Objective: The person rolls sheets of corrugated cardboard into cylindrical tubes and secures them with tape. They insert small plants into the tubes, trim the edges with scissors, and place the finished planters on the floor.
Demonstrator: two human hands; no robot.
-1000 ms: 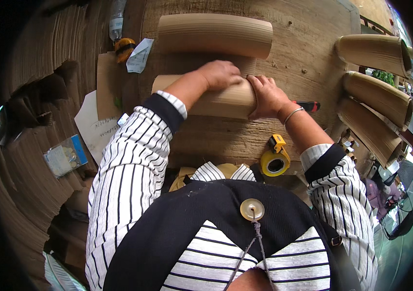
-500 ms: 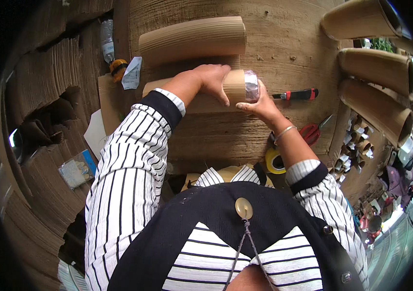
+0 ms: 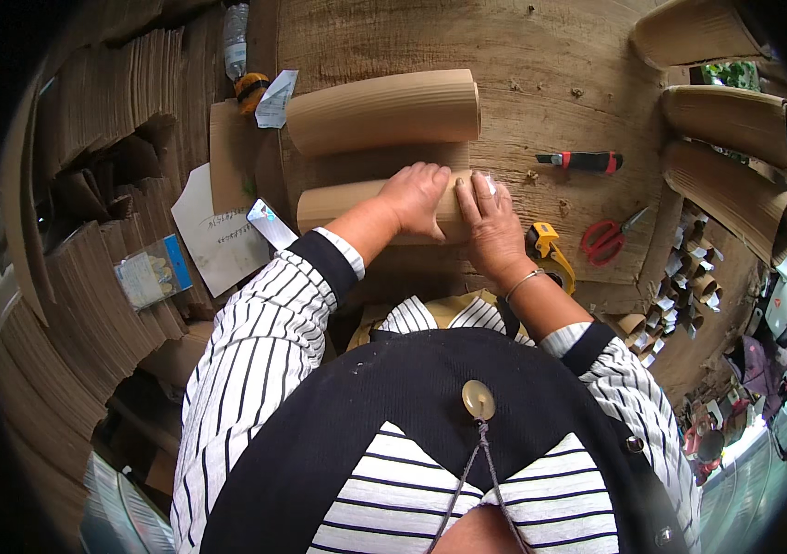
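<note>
A tan corrugated cardboard roll (image 3: 327,205) lies crosswise on the wooden table in front of me. My left hand (image 3: 415,201) clasps its middle from above, fingers over the far side and thumb on the near side. Close beside it, my right hand (image 3: 493,222) grips the roll's right end, with the fingers laid over the top. A bit of something shiny and clear (image 3: 492,185) shows at the right fingertips; most of that end is hidden. Beyond, a second, larger cardboard roll (image 3: 384,113) rests on the table, touched by neither hand.
Right of my hands lie a red-and-black utility knife (image 3: 587,162), red-handled scissors (image 3: 604,243) and a yellow tape dispenser (image 3: 550,249). Large cardboard tubes (image 3: 731,198) line the right side. Stacked cardboard sheets (image 3: 116,92), a plastic bottle (image 3: 236,42) and white card (image 3: 218,235) are at left.
My right hand has turned from cupping the shiny roll at the tube's end to lying over that end, nearer my left hand. The view has shifted, uncovering the tape dispenser.
</note>
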